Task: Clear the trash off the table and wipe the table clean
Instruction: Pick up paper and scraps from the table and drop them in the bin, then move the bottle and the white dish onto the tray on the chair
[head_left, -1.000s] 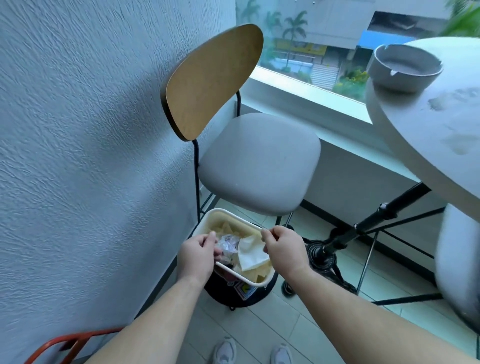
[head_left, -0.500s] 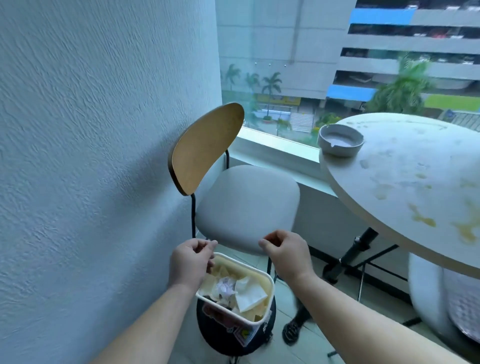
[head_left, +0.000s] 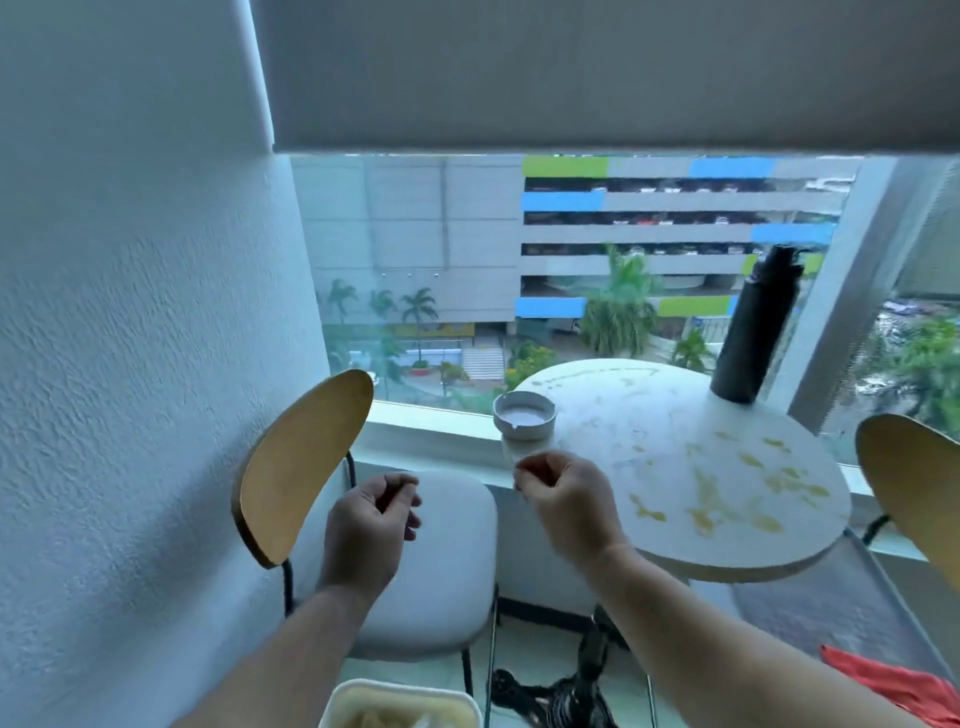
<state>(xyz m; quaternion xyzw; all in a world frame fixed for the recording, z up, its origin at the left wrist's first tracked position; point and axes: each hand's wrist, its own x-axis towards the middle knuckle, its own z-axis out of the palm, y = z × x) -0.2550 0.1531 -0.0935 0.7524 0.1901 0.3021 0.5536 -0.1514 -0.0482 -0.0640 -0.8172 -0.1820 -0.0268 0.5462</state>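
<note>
Both hands (head_left: 366, 525) (head_left: 563, 499) have risen from the bin (head_left: 400, 701), fingers curled, empty.

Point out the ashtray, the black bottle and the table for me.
ashtray (head_left: 524, 415): head view, middle of its bowl.
black bottle (head_left: 753, 332): head view, middle of its body.
table (head_left: 649, 431): head view, bare patch of its stained top.

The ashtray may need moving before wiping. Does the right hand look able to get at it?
Probably yes: the right hand hovers just in front of the ashtray at the table edge, with nothing between them.
</note>
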